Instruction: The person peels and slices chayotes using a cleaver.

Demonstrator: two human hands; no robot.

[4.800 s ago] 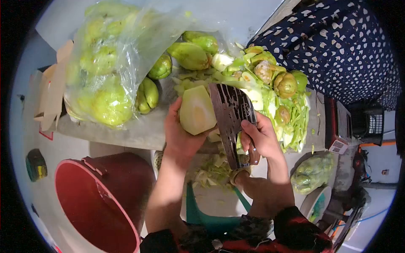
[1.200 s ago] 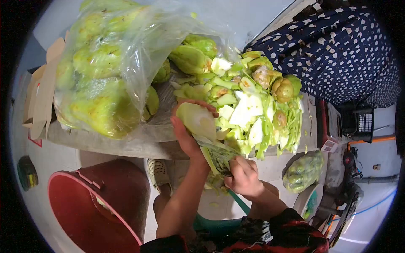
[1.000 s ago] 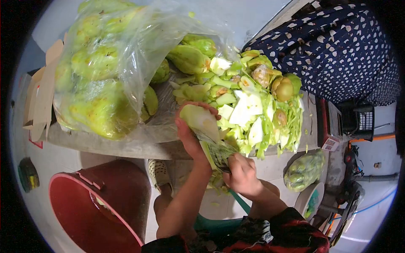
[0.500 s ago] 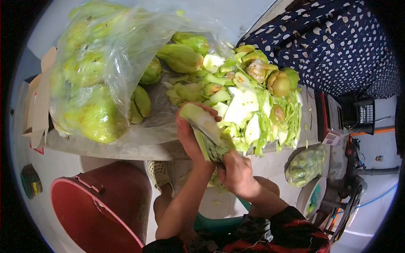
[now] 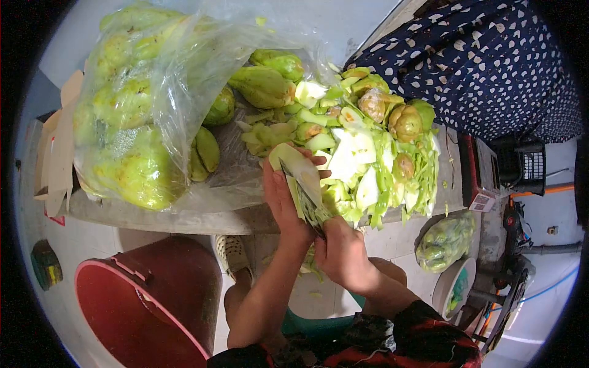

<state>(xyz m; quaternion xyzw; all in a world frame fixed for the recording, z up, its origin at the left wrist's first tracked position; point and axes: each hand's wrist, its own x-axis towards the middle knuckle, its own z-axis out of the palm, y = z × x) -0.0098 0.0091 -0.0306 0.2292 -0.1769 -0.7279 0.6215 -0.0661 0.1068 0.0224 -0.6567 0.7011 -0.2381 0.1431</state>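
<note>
My left hand (image 5: 285,199) is wrapped around a pale, peeled chayote (image 5: 283,157) above the table's front edge, its fingertips showing on the far side. In my right hand (image 5: 343,251) a knife is gripped; its handle is hidden in the fist. The knife's broad blade (image 5: 308,197) lies along the chayote, with green shreds stuck to it. Just beyond, a heap of green peelings and pale cut pieces (image 5: 353,153) covers the right part of the table. Whole green chayotes (image 5: 261,86) lie at the mouth of a clear plastic bag (image 5: 175,92) filled with more.
A large red bucket (image 5: 147,300) stands on the floor at the left. At right are a bag of green vegetables (image 5: 446,242), a white tub (image 5: 453,288) and a black basket (image 5: 524,164). Dark spotted cloth (image 5: 472,67) hangs over the far right. A cardboard box (image 5: 58,147) sits at left.
The knife blade now lies farther up along the chayote, its tip nearer the top end. The left hand has turned slightly and shifted a little right. Surrounding things stay put.
</note>
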